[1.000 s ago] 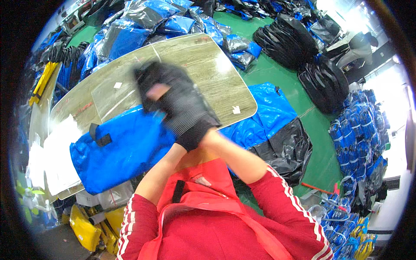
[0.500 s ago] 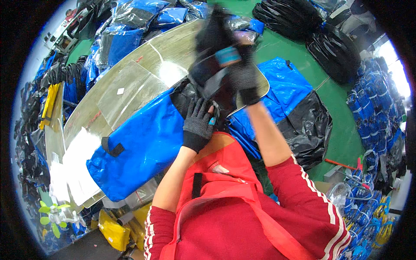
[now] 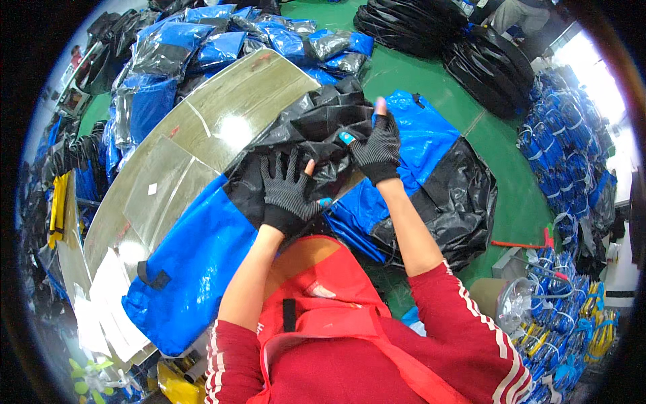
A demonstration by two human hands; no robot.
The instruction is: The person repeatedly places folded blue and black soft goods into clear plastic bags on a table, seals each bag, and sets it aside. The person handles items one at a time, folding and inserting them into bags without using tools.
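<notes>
A: Start at the left hand (image 3: 289, 190). State?

B: Open, in a dark knit glove, palm down, fingers fanned well apart. Rests on the black part of a blue-and-black bag (image 3: 192, 266). Shows a bare forefinger tip and a blue wrap on the thumb.

A: And the right hand (image 3: 377, 149)?

B: Gloved alike, near the left hand, a little farther from the body. Points a bare-tipped forefinger outward, with the blue-wrapped thumb held apart from it, toward the left hand. Over the edge of the black folds on its thumb side. Pinching a fold with the remaining fingers, or not: cannot tell from this view.

A: Bag, relative to the hands?

B: Black part under the left hand, crumpled in glossy folds beyond it and across to the right hand. Blue part from the left hand down toward the lower left, with a short black strap (image 3: 153, 276) on it.

A: Around that?

B: Beyond the left hand, a wood-grained table (image 3: 219, 87). To its left, a clear plastic sheet (image 3: 175, 195) with a small white square (image 3: 152, 189); farther out, white sheets (image 3: 121, 303).

A: Outward from the right hand?

B: Just beside, a second blue-and-black bag (image 3: 464, 209). Farther right, green floor (image 3: 501, 155), then blue bundles (image 3: 565, 148). Well beyond both hands, heaped clear-wrapped packages (image 3: 171, 47).
</notes>
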